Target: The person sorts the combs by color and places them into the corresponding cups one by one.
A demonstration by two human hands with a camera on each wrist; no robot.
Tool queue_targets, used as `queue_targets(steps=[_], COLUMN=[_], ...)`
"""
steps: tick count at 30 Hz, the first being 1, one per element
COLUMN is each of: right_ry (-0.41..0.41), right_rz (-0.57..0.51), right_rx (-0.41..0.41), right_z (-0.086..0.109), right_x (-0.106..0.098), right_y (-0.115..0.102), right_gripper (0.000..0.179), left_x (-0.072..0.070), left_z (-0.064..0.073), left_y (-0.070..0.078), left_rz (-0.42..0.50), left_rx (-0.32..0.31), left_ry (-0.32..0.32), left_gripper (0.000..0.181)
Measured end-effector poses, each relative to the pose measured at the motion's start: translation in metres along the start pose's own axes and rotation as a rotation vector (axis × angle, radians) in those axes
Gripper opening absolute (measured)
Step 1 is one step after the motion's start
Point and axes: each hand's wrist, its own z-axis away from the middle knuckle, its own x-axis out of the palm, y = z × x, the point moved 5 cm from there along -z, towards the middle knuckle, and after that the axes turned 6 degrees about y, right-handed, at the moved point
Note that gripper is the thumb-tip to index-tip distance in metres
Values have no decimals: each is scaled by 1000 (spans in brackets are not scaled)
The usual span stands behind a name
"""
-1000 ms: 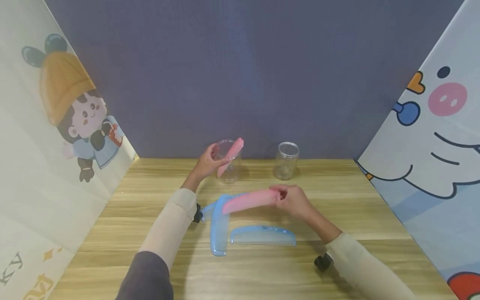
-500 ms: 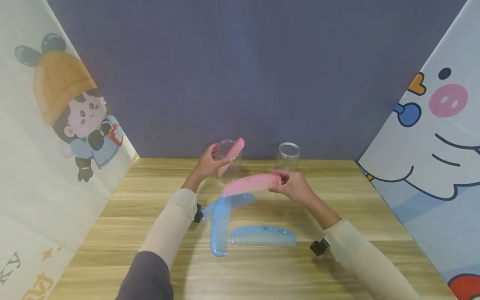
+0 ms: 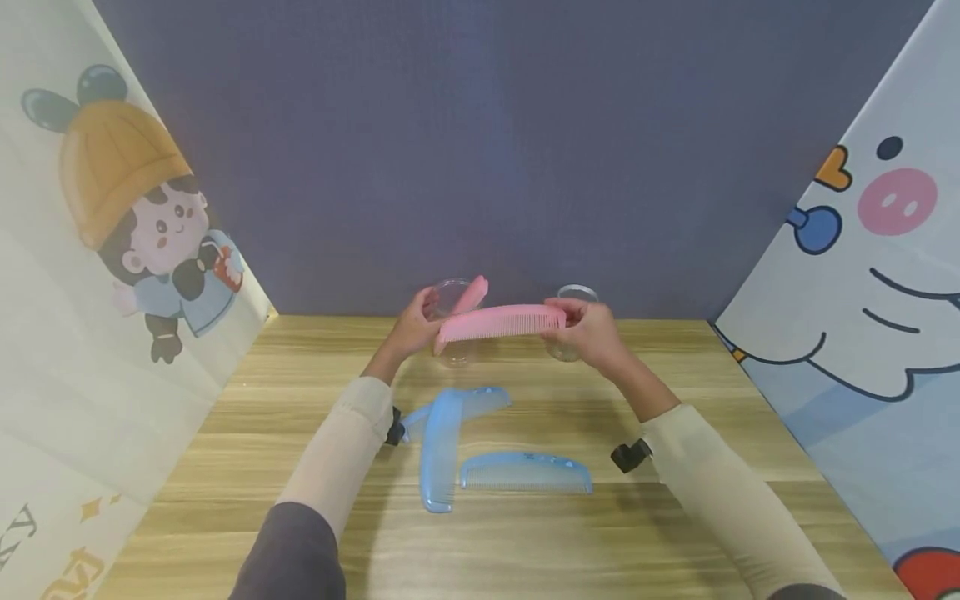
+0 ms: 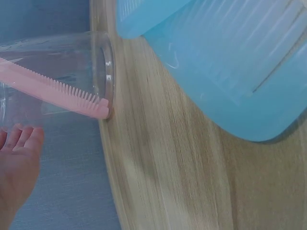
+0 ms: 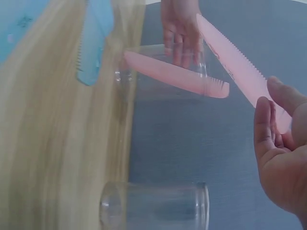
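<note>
My right hand [image 3: 588,335] pinches one end of a pink comb [image 3: 502,322], raised above the table with its teeth facing down. The comb's other end reaches across the front of a clear jar [image 3: 457,354], near my left hand [image 3: 412,323]. That left hand holds the jar by its upper side, fingers against the wall in the right wrist view. Inside the jar a second pink comb [image 5: 172,75] leans, its tip past the rim. Below, a blue comb [image 3: 441,450] lies over another blue comb [image 3: 487,402], and a third blue comb [image 3: 527,473] lies beside them.
A second clear jar [image 5: 153,206] stands at the back right, partly hidden behind my right hand in the head view. The wooden table [image 3: 300,467] ends at a dark grey back panel [image 3: 480,150], with printed panels on both sides.
My right hand has lifted the pink comb up and away from the blue combs, back toward the left jar, turning it nearly level. My left hand stays on the jar.
</note>
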Motion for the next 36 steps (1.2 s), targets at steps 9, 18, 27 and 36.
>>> queue_targets(steps=[9,18,27,36], right_ry=[60,98,137,185], right_rz=[2,38,-9,-141], right_rx=[-23,19,-24,-98], right_z=[-29,-50,-63,-67], right_x=[-4,0,13,21], right_y=[-18,-24,-36,-44], right_gripper=[56,59,61,56], left_x=[-1,0,1,-1], left_z=[3,1,1,3], left_y=[1,-1,-3,0], left_rz=[-7,-30,-29,-39], left_rx=[-23,-34,-22,-44], left_ry=[-26,-21,-9,-12], left_gripper=[99,99,97,101])
